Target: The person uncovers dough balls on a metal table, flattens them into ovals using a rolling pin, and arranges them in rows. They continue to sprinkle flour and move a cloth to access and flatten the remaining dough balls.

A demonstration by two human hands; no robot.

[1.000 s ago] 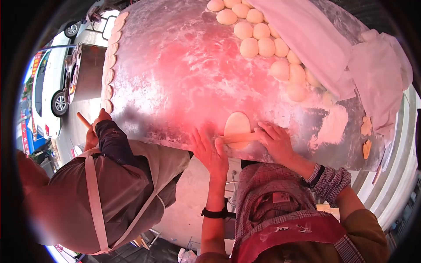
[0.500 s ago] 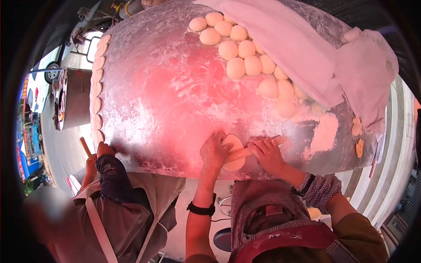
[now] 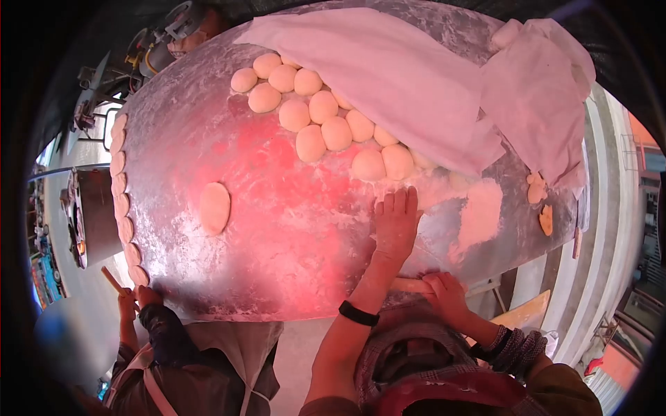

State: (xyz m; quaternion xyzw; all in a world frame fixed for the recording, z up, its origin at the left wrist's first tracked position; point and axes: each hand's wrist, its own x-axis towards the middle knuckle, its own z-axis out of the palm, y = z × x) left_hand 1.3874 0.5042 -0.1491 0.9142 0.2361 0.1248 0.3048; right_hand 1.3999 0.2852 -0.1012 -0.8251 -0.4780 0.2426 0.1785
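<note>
My left hand (image 3: 397, 218) is stretched out palm down on the floured metal table (image 3: 291, 229), fingers straight, just in front of the dough balls (image 3: 397, 163). Whatever may lie under its palm is hidden. By the table's near edge, my right hand (image 3: 446, 297) grips one end of a wooden rolling pin (image 3: 411, 285). Further left lies a single flat oval dough round (image 3: 215, 208), apart from both hands. Several dough balls sit in rows, some partly covered by a pale cloth (image 3: 388, 66).
A co-worker's hands (image 3: 132, 299) are at the left corner, with a wooden stick (image 3: 113, 282). Flattened dough rounds (image 3: 121, 206) line the left edge. Dough scraps (image 3: 547, 220) and a patch of flour (image 3: 481, 211) lie on the right.
The flat dough round has left the rolling pin and lies further left. My left hand has let go of the pin and reached forward to the dough balls. My right hand keeps the pin, drawn nearer.
</note>
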